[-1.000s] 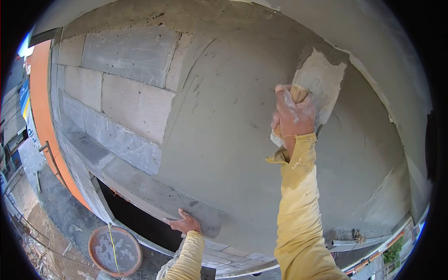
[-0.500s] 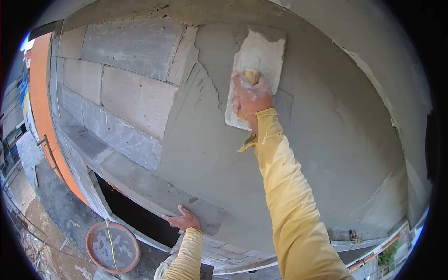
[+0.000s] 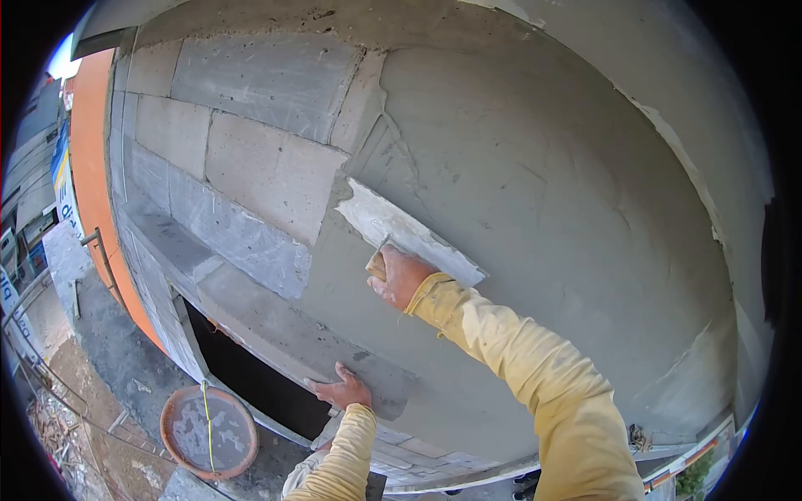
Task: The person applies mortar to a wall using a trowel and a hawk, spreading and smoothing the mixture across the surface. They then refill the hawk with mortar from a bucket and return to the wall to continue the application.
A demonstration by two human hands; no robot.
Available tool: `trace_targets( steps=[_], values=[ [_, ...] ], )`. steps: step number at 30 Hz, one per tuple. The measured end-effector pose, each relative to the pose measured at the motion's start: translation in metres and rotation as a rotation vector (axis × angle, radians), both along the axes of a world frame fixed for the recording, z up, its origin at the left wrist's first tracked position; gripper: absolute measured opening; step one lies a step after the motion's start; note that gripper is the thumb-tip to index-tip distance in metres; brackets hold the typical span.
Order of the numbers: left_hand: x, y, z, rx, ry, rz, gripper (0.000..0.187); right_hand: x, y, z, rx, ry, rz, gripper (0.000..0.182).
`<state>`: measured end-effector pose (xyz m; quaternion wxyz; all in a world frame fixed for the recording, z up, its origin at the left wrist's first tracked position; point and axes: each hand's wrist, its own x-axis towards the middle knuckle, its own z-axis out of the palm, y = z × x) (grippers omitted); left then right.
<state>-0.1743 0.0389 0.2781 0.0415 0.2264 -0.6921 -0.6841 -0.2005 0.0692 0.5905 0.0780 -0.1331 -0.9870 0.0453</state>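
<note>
My right hand (image 3: 404, 277) is wrapped round the wooden handle of a plastering trowel (image 3: 413, 234). The trowel's long plaster-smeared blade lies tilted against the wall, sloping from upper left to lower right, over smooth grey plaster (image 3: 535, 209). Its upper left end sits close to where the plaster meets the bare blocks (image 3: 263, 167). Lower down, my left hand (image 3: 345, 390) rests on the concrete lintel (image 3: 276, 321) above a dark opening, fingers spread and holding nothing. A ragged plaster ridge (image 3: 397, 134) shows above the trowel.
A round tub (image 3: 171, 422) with grey residue and a yellow cord across it stands at lower left. The dark wall opening (image 3: 251, 367) lies beside it. An orange column (image 3: 93, 159) borders the blocks, with a metal bar (image 3: 104, 263) near it. Rubble ground appears far below.
My right hand has brought the trowel down and to the left, turning the blade from nearly upright to a diagonal slope. My left hand stays on the lintel; the view has shifted slightly.
</note>
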Motion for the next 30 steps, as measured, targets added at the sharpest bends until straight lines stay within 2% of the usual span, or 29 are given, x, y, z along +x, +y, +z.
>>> trace_targets(
  steps=[3,7,10,13,17,19,21,22,24,26,27,28,30],
  values=[
    [-0.003,0.003,-0.009,0.003,-0.004,-0.003,0.089,-0.016,-0.015,0.027,0.076,-0.078,-0.041,0.046],
    [-0.001,0.0,-0.005,0.047,-0.019,-0.024,0.089,-0.047,-0.025,0.073,0.073,0.277,-0.048,0.046],
    [-0.002,0.001,-0.004,0.002,-0.001,0.001,0.089,-0.072,-0.026,0.112,0.085,0.462,-0.059,0.047],
    [-0.001,0.0,0.0,0.064,0.0,-0.018,0.089,-0.08,-0.024,0.135,0.088,0.603,-0.065,0.049],
    [0.001,-0.005,0.015,0.091,-0.015,0.003,0.088,-0.065,-0.02,0.153,-0.016,0.86,-0.069,0.051],
    [0.002,-0.004,0.014,0.131,-0.025,-0.001,0.088,-0.054,-0.014,0.155,-0.058,0.905,-0.115,0.05],
    [-0.002,0.002,0.0,0.012,-0.005,0.02,0.088,-0.043,-0.005,0.149,-0.056,1.15,-0.108,0.05],
    [0.0,0.0,0.006,0.01,-0.001,0.009,0.088,-0.037,0.001,0.147,-0.052,1.154,-0.119,0.05],
    [0.001,-0.006,0.02,0.084,-0.069,-0.014,0.087,-0.021,0.013,0.14,-0.397,1.273,-0.084,0.044],
    [-0.002,0.0,0.005,0.052,-0.043,-0.01,0.087,0.002,0.018,0.129,-0.451,1.367,-0.138,0.041],
    [-0.003,0.003,-0.005,0.018,-0.018,0.001,0.087,0.016,0.016,0.124,-0.56,1.38,-0.183,0.039],
    [0.0,0.0,0.002,0.018,-0.02,-0.005,0.087,0.03,0.01,0.119,-0.668,1.392,-0.228,0.038],
    [0.004,-0.009,0.023,0.1,-0.06,-0.023,0.087,0.05,0.004,0.103,-0.79,1.527,-0.16,0.031]
  ],
)
